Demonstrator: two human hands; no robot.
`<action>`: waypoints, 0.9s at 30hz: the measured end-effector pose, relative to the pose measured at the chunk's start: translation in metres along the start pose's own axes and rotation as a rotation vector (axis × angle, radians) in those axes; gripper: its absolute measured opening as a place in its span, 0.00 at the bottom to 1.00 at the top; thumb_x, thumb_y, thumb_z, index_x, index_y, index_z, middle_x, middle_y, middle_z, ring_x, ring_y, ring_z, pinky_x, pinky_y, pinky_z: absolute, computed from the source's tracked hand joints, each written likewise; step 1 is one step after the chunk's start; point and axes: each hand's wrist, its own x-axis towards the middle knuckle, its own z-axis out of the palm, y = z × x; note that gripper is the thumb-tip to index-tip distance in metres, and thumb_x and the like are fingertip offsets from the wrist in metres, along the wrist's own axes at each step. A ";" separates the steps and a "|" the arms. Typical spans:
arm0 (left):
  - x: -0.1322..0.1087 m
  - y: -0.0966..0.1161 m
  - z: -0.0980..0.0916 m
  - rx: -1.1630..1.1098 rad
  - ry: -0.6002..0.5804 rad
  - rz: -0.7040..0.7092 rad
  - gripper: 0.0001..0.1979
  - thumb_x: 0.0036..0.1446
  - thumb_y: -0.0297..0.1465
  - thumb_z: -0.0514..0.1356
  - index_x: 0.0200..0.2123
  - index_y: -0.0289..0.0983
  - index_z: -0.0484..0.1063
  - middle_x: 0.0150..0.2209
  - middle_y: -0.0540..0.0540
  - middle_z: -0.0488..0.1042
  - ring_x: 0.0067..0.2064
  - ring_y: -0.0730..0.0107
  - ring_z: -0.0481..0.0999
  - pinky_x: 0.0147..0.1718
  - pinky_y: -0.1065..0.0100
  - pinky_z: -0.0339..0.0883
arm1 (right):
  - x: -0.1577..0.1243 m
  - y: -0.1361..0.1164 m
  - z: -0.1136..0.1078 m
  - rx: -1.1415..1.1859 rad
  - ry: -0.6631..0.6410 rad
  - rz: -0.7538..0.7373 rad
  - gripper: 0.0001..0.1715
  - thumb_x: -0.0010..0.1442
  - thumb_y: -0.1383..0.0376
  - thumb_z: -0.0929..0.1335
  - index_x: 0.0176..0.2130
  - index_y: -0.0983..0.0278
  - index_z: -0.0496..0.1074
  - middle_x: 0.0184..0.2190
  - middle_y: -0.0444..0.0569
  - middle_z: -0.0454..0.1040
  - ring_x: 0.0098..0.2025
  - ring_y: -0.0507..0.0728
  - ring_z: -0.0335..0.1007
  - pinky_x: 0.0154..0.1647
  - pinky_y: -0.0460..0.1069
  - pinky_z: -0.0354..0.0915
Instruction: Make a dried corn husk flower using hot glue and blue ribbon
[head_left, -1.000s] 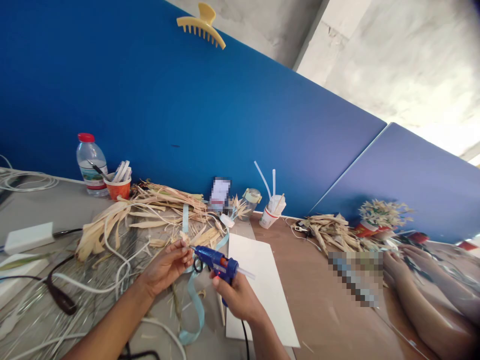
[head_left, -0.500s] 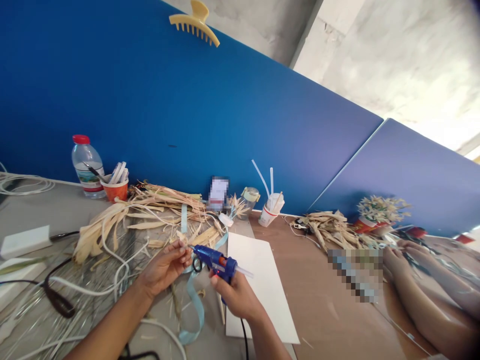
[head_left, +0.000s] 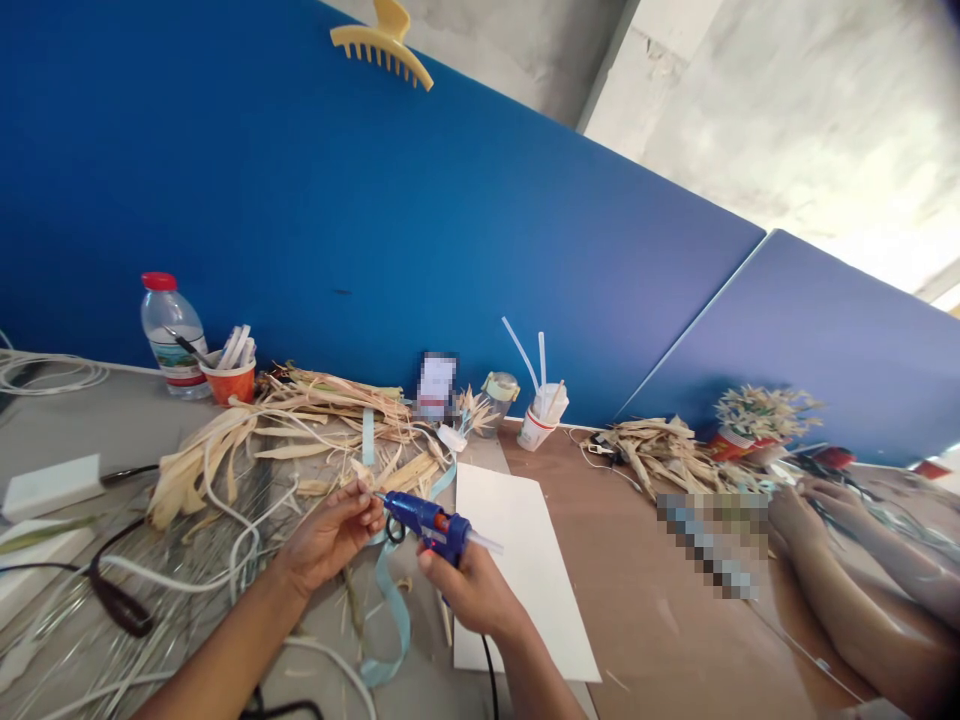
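My right hand (head_left: 471, 588) is wrapped round the handle of a blue hot glue gun (head_left: 431, 523), whose clear glue stick sticks out at the back. Its nozzle points left, right at the fingertips of my left hand (head_left: 334, 535). Those fingers are pinched together on a small pale piece (head_left: 364, 484) that looks like corn husk; most of it is hidden. A light blue ribbon (head_left: 391, 600) curls on the table below the gun. Behind my hands lie dried corn husks (head_left: 322, 395) in a loose heap.
A white board (head_left: 517, 585) lies right of my hand. White cables (head_left: 225, 570) cross the left side. Along the blue partition (head_left: 450, 200) stand a bottle (head_left: 174, 335), a red cup (head_left: 229, 383) and a cup with straws (head_left: 536, 425). Another person's hands (head_left: 806, 515) work at right.
The view has shifted very slightly. Both hands and the glue gun stay in nearly the same place, the nozzle still at my left fingertips.
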 end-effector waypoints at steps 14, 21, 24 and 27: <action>0.001 0.000 0.000 0.009 -0.028 -0.020 0.05 0.46 0.20 0.66 0.26 0.33 0.74 0.25 0.48 0.72 0.24 0.78 0.65 0.26 0.71 0.64 | 0.001 0.003 -0.002 -0.035 0.020 -0.014 0.10 0.57 0.60 0.64 0.32 0.64 0.69 0.24 0.43 0.62 0.26 0.51 0.55 0.28 0.45 0.57; 0.001 -0.001 -0.001 -0.001 -0.033 -0.016 0.05 0.47 0.20 0.66 0.27 0.33 0.74 0.24 0.48 0.71 0.24 0.78 0.66 0.27 0.71 0.64 | 0.001 0.000 -0.002 -0.035 -0.007 -0.021 0.09 0.57 0.62 0.64 0.32 0.65 0.68 0.25 0.42 0.62 0.27 0.50 0.55 0.28 0.45 0.57; 0.001 -0.001 -0.002 0.015 -0.050 -0.024 0.04 0.48 0.20 0.65 0.27 0.32 0.73 0.27 0.46 0.73 0.24 0.78 0.66 0.27 0.71 0.64 | 0.001 0.000 -0.002 -0.038 0.032 -0.023 0.09 0.57 0.61 0.64 0.31 0.65 0.68 0.25 0.42 0.62 0.27 0.50 0.55 0.28 0.45 0.57; 0.001 -0.002 -0.002 -0.004 -0.024 -0.018 0.05 0.48 0.20 0.65 0.27 0.34 0.74 0.24 0.48 0.71 0.24 0.77 0.67 0.27 0.71 0.64 | 0.001 0.001 -0.003 -0.035 -0.010 -0.006 0.08 0.57 0.62 0.64 0.31 0.64 0.68 0.24 0.42 0.62 0.26 0.51 0.55 0.29 0.45 0.58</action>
